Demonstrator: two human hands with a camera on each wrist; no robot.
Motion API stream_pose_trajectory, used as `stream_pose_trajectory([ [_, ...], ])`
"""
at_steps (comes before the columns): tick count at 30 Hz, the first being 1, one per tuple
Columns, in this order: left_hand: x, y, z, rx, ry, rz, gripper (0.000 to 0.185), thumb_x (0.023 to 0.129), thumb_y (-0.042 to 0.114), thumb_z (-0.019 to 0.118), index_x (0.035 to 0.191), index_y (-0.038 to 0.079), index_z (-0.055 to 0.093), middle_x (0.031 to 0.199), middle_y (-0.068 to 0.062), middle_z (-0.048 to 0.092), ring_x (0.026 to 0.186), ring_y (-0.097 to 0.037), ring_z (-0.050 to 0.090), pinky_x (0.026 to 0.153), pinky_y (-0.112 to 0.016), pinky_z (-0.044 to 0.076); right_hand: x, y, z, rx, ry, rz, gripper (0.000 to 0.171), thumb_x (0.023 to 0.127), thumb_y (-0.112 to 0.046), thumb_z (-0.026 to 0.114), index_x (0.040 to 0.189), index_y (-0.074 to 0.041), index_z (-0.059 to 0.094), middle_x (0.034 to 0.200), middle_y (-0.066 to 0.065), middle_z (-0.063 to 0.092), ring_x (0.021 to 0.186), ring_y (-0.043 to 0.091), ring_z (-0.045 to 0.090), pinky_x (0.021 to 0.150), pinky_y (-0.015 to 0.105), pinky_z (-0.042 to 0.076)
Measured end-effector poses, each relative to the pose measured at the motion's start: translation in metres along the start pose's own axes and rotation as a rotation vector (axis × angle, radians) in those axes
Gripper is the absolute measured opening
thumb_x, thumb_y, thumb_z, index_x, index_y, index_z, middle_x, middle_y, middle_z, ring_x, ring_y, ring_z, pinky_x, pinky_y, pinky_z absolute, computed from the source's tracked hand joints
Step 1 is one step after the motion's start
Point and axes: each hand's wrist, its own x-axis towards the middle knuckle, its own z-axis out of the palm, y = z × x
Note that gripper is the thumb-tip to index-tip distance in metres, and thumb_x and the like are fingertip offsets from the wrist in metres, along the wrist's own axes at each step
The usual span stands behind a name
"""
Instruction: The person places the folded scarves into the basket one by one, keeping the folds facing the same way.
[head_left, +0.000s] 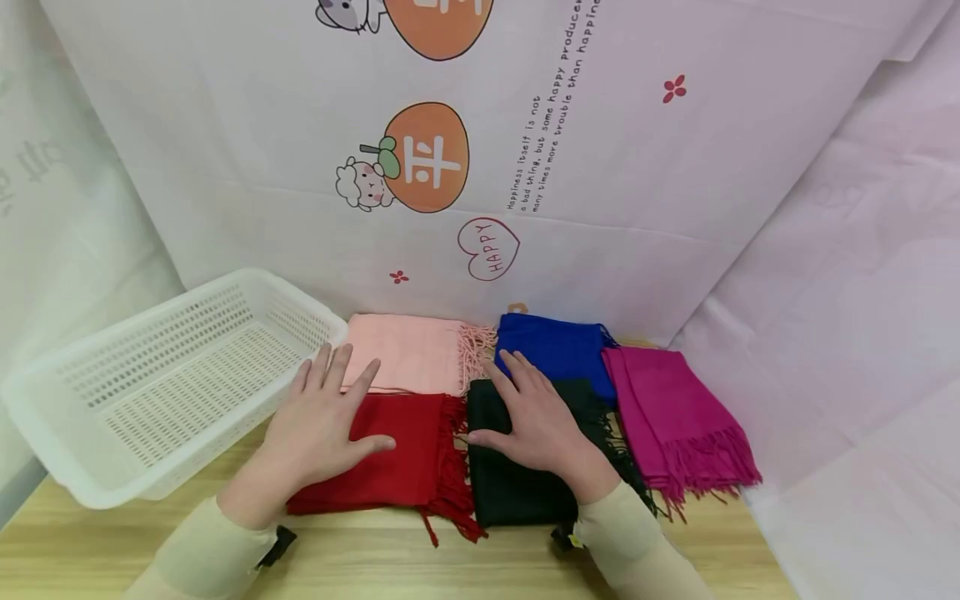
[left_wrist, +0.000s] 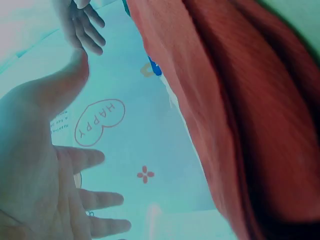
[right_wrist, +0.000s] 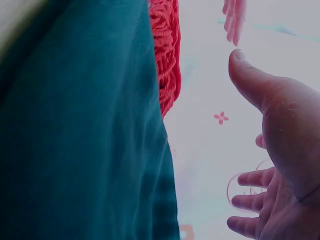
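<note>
Folded fringed scarves lie in a cluster on the pale wooden worktop [head_left: 375, 558], all five of them outside the white perforated plastic basket [head_left: 112, 433] that stands at the left with nothing visible in it. The folded red fringed scarf [head_left: 405, 454] sits front left, with the folded pale pink scarf [head_left: 408, 350] just behind it. The folded black scarf [head_left: 510, 487] sits front centre, the folded royal blue scarf [head_left: 558, 346] behind it, and the folded magenta scarf [head_left: 675, 421] at the right edge.

The left hand [head_left: 318, 421] lies flat on the red scarf's left part, fingers straight and spread, fingertips reaching the pink one; its grip is apart and clasps nothing. The right hand [head_left: 532, 417] rests flat on the black scarf, fingers likewise straight, grip apart.

Judging from this layout, nothing has gone into the basket yet; every scarf is neatly folded and waiting, so whatever sorting or packing is in hand seems to be at its start.
</note>
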Motion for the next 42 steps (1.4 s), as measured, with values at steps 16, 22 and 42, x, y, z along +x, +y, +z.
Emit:
stream_pose_trajectory([
  [16, -0.026, -0.024, -0.011, 0.086, 0.129, -0.032, 0.115, 0.089, 0.057, 0.089, 0.175, 0.008, 0.031, 0.169, -0.037, 0.037, 0.155, -0.063, 0.032, 0.124, -0.076, 0.031, 0.047, -0.053, 0.005, -0.095, -0.073, -0.176, 0.099, 0.103, -0.066, 0.067, 0.178, -0.016, 0.026, 0.182, 0.02, 0.025, 0.169, 0.044, 0.019, 0.128, 0.068, 0.033],
  [22, -0.036, -0.034, -0.011, 0.109, 0.219, -0.028, 0.102, 0.086, 0.045, 0.092, 0.164, -0.001, 0.046, 0.158, -0.04, 0.048, 0.148, -0.064, 0.041, 0.118, -0.076, 0.039, 0.07, -0.068, 0.008, -0.115, -0.082, -0.241, 0.098, 0.104, -0.066, 0.065, 0.178, -0.018, 0.025, 0.183, 0.015, 0.024, 0.17, 0.038, 0.018, 0.127, 0.062, 0.036],
  [42, -0.069, -0.065, -0.016, 0.134, 0.295, -0.098, 0.096, 0.078, 0.031, 0.096, 0.156, -0.005, 0.055, 0.15, -0.045, 0.053, 0.14, -0.069, 0.047, 0.108, -0.08, 0.045, 0.136, -0.102, 0.024, -0.177, -0.014, -0.464, 0.089, 0.109, -0.061, 0.063, 0.175, -0.012, 0.029, 0.182, 0.017, 0.024, 0.171, 0.035, 0.016, 0.137, 0.042, 0.017],
])
